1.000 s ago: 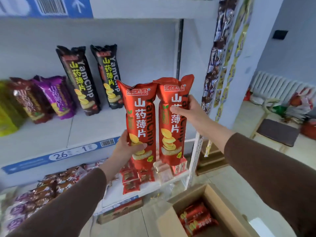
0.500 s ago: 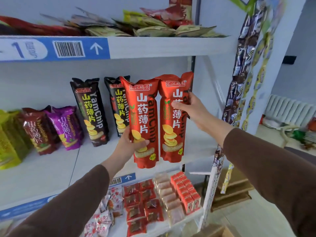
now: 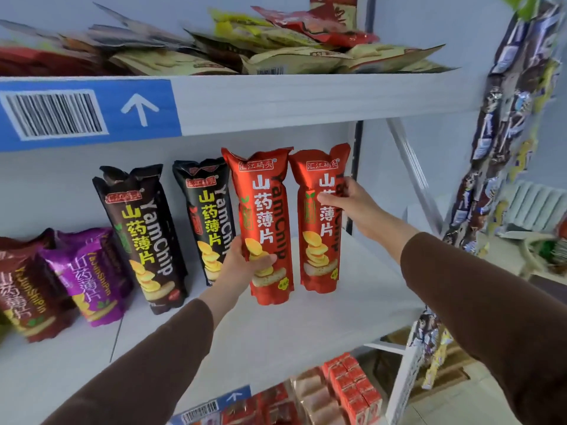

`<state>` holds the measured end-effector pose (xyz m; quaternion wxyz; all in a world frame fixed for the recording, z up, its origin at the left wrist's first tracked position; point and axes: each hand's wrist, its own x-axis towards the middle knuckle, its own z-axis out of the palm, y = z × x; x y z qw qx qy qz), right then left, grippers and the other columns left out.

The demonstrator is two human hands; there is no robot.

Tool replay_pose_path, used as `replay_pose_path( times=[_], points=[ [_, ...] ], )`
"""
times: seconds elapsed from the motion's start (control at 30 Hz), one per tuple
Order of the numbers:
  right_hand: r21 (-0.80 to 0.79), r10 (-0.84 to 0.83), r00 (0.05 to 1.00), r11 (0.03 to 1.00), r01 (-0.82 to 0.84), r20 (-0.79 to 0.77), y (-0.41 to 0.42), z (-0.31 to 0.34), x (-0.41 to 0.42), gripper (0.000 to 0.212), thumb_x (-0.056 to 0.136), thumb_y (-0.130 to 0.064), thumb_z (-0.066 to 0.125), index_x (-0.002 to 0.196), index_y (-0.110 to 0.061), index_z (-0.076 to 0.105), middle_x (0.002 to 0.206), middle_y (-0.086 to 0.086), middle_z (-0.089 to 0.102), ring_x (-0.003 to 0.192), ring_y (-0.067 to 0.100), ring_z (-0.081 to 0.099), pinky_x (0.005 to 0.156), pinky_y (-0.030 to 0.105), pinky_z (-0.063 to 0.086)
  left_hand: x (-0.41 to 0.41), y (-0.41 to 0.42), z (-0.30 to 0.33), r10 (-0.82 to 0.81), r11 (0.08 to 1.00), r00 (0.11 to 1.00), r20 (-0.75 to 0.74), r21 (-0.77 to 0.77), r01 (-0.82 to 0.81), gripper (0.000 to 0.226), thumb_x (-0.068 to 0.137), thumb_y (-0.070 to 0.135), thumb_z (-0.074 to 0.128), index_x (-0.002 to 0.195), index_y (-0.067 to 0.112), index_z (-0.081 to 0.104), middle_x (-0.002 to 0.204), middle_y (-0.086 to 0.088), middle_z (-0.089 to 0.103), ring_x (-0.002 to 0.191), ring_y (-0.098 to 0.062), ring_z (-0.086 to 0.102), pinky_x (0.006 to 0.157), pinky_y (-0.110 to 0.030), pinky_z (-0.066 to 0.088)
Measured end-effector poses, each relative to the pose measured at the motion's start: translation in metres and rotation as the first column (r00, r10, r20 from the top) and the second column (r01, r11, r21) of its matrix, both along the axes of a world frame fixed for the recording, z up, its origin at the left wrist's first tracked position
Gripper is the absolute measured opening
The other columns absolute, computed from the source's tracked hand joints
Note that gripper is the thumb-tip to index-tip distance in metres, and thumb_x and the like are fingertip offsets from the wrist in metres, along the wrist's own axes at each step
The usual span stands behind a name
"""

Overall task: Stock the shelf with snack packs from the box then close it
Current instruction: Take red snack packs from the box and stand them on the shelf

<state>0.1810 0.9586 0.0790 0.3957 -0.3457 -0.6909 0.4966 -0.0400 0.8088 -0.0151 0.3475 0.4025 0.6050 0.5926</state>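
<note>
Two tall red YamChip packs stand upright over the white middle shelf [image 3: 306, 326], side by side. My left hand [image 3: 245, 265] grips the lower part of the left red pack [image 3: 264, 210]. My right hand [image 3: 346, 204] grips the right red pack [image 3: 319, 253] near its middle. Both packs sit just right of two black YamChip packs [image 3: 144, 237] that lean against the shelf's back wall. Whether the red packs' bottoms touch the shelf I cannot tell. The box is out of view.
Purple [image 3: 92, 277] and dark red packs [image 3: 27, 296] stand at the shelf's left. The upper shelf [image 3: 276, 99] holds a heap of flat snack bags. Small red boxes [image 3: 352, 391] fill the lower shelf. Strips of hanging snacks [image 3: 506, 148] dangle at the right upright.
Both hands have carried the red packs up and inward over the middle shelf, beside the black packs. My view has tilted upward, and the box has dropped out of sight.
</note>
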Motion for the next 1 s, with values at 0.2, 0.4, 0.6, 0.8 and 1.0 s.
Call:
replay_pose_path(
  times=[0.2, 0.4, 0.6, 0.8, 1.0],
  points=[
    [-0.051, -0.041, 0.999, 0.998, 0.041, -0.002, 0.04, -0.005, -0.01, 0.076, 0.075, -0.033, 0.087, 0.138, -0.022, 0.045, 0.127, -0.002, 0.066, 0.113, 0.017, 0.066, 0.101, 0.044, 0.051, -0.015, 0.047, -0.004, -0.045, 0.997, 0.998, 0.051, -0.053, 0.048, 0.098, 0.045, 0.044, 0.098, 0.129, 0.032, 0.049, 0.12, 0.006, 0.069, 0.112, -0.022, 0.067, 0.097, -0.054, 0.054],
    [-0.039, -0.063, 0.998, 0.997, 0.063, 0.008, 0.081, -0.007, -0.019, 0.069, 0.076, -0.033, 0.087, 0.134, -0.024, 0.05, 0.124, -0.003, 0.068, 0.111, 0.018, 0.067, 0.1, 0.044, 0.05, -0.017, 0.086, -0.012, 0.003, 0.998, 0.995, 0.095, -0.056, 0.002, 0.087, 0.059, 0.031, 0.096, 0.13, 0.033, 0.047, 0.122, 0.003, 0.067, 0.116, -0.028, 0.064, 0.096, -0.058, 0.052],
    [-0.035, -0.029, 0.999, 0.999, 0.029, -0.012, 0.118, -0.01, -0.03, 0.063, 0.081, -0.029, 0.084, 0.134, -0.02, 0.052, 0.122, -0.003, 0.069, 0.105, 0.012, 0.067, 0.09, 0.036, 0.051, -0.023, 0.117, -0.018, 0.143, 0.988, 0.99, -0.016, -0.063, -0.144, 0.068, 0.076, 0.016, 0.087, 0.129, 0.028, 0.046, 0.12, 0.001, 0.065, 0.112, -0.026, 0.064, 0.096, -0.051, 0.053],
    [-0.04, -0.022, 1.0, 0.999, 0.021, -0.01, 0.154, -0.017, -0.042, 0.064, 0.079, -0.028, 0.085, 0.132, -0.019, 0.05, 0.118, -0.005, 0.068, 0.105, 0.013, 0.066, 0.095, 0.039, 0.051, -0.033, 0.137, -0.024, 0.168, 0.985, 0.986, -0.002, -0.042, -0.168, 0.065, 0.079, 0.007, 0.083, 0.128, 0.027, 0.046, 0.114, 0.001, 0.066, 0.101, -0.022, 0.068, 0.064, -0.026, 0.057],
    [-0.055, 0.016, 1.0, 0.998, -0.017, -0.017, 0.171, -0.021, -0.046, 0.054, 0.084, -0.026, 0.081, 0.128, -0.023, 0.05, 0.113, -0.009, 0.067, 0.099, 0.008, 0.064, 0.087, 0.032, 0.05, -0.038, 0.155, -0.035, 0.171, 0.983, 0.985, 0.002, -0.064, -0.17, 0.075, 0.077, 0.013, 0.085, 0.137, 0.028, 0.043, 0.121, 0.002, 0.065, 0.107, -0.02, 0.066, 0.081, -0.036, 0.057]
  ],
)
